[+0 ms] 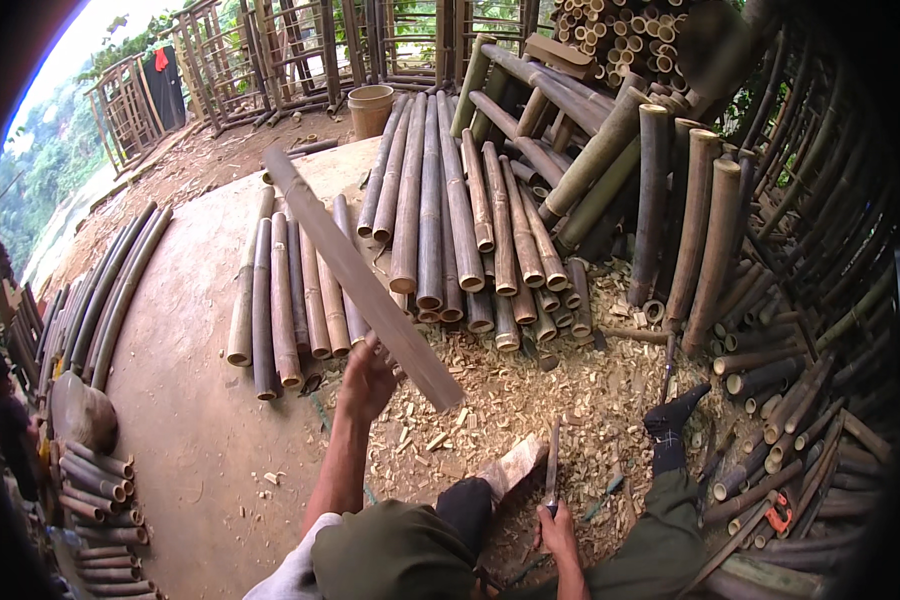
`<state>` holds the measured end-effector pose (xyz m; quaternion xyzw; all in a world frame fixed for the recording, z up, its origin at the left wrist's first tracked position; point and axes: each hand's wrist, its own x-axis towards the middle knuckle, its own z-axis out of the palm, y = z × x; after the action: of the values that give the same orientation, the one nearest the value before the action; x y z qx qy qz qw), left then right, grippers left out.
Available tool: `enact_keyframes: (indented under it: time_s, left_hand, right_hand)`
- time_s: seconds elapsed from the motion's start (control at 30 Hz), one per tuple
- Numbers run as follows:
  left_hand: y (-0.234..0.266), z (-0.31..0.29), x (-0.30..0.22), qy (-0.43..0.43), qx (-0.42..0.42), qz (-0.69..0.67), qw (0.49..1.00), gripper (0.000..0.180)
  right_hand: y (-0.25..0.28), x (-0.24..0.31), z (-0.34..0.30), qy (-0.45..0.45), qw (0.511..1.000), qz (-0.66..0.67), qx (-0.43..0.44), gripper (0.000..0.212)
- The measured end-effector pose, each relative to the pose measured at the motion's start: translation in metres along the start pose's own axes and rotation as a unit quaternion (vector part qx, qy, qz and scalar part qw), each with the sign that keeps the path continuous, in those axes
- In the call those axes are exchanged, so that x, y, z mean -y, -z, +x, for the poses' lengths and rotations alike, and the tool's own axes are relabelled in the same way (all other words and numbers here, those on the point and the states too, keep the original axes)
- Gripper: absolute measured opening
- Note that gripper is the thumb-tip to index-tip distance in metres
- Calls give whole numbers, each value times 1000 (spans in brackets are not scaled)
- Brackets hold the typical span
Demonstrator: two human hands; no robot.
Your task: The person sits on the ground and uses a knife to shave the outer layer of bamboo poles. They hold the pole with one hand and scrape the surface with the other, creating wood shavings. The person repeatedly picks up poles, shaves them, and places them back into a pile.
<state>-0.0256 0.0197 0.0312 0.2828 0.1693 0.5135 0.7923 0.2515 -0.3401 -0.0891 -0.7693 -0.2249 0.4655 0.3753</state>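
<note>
My left hand (368, 380) is raised and closed around a long, straight brown piece of bamboo (355, 270), which slants from upper left to lower right. Low in the view, my right hand (560, 535) grips the dark handle of a knife (553, 468), its blade pointing up and away from me. Beside the blade lies a pale, chopped wooden block (516, 464), close to my dark-clad knee. Wood chips (470, 400) cover the ground around the block and under the held piece. The blade and the bamboo piece are apart.
Bamboo poles (430, 200) lie in rows beyond my hands, with shorter ones (280, 310) to their left. Thick poles (698, 220) stand upright at right, above a heap of cut lengths (800, 430) with an orange-handled saw (779, 512). A bucket (371, 108) stands behind.
</note>
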Motion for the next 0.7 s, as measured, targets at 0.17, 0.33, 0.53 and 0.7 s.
enact_keyframes:
  time_s: [0.17, 0.33, 0.53, 0.7]
  left_hand:
    - [-10, 27, 1, -50, -232, 55, 970, 47]
    - [-17, -16, 37, -24, -197, 71, 978, 40]
    - [-12, -34, 30, -117, -292, 117, 942, 47]
    - [6, -31, 33, -104, -346, 146, 921, 37]
  right_hand:
    - [-5, 6, -9, 36, 999, 12, -7, 21]
    - [-5, 2, -18, 131, 986, -65, -80, 33]
    - [-6, 47, -42, 115, 967, -215, -69, 43]
    - [-11, 53, -40, 110, 962, -240, -72, 36]
